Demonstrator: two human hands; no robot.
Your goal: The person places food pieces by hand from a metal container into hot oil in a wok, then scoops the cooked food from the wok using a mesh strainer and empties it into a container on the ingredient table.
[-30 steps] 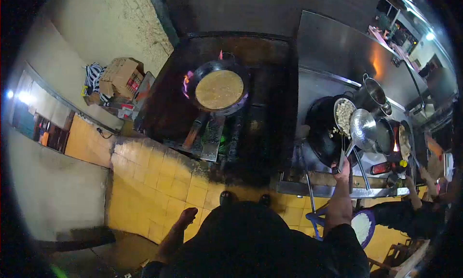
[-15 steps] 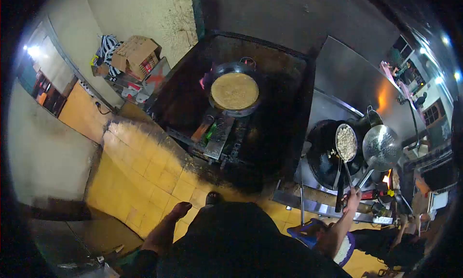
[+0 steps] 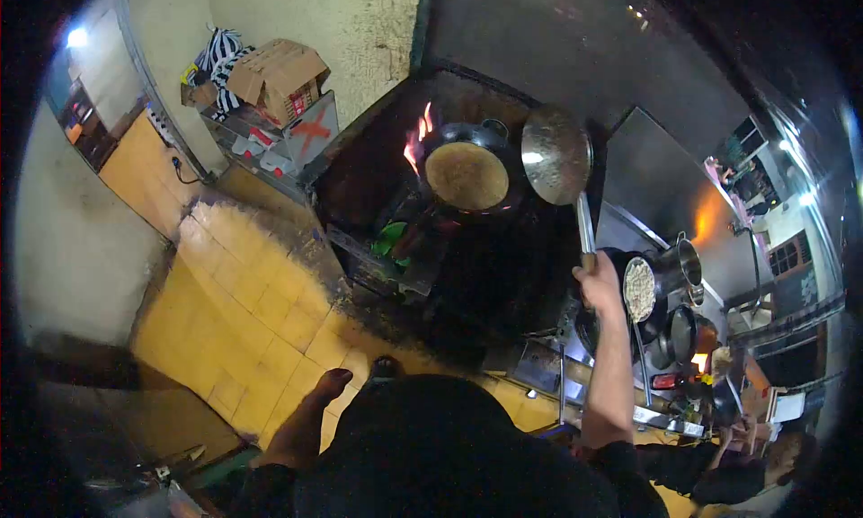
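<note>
My right hand (image 3: 600,284) is closed around the handle of a wide round metal skimmer (image 3: 556,154). Its bowl is held up just right of a dark wok (image 3: 497,137) on the stove, which contains a brownish-yellow liquid (image 3: 467,176). Close to my right wrist, a long-handled strainer (image 3: 639,290) full of small pale pieces rests over another wok, mostly hidden behind my hand. My left hand (image 3: 334,382) hangs low above the yellow tiled floor, fingers curled, with nothing seen in it.
Flames (image 3: 419,139) rise at the wok's left side. A metal pot (image 3: 688,265) and a small dark pan (image 3: 680,334) stand on the right-hand stove, near another flame. A co-worker (image 3: 733,469) is at the lower right. A cardboard box (image 3: 280,76) sits at the back left.
The skimmer has moved left with my right hand, from above the right-hand stove to beside the wok of liquid. Flames beside that wok are taller. My view has shifted.
</note>
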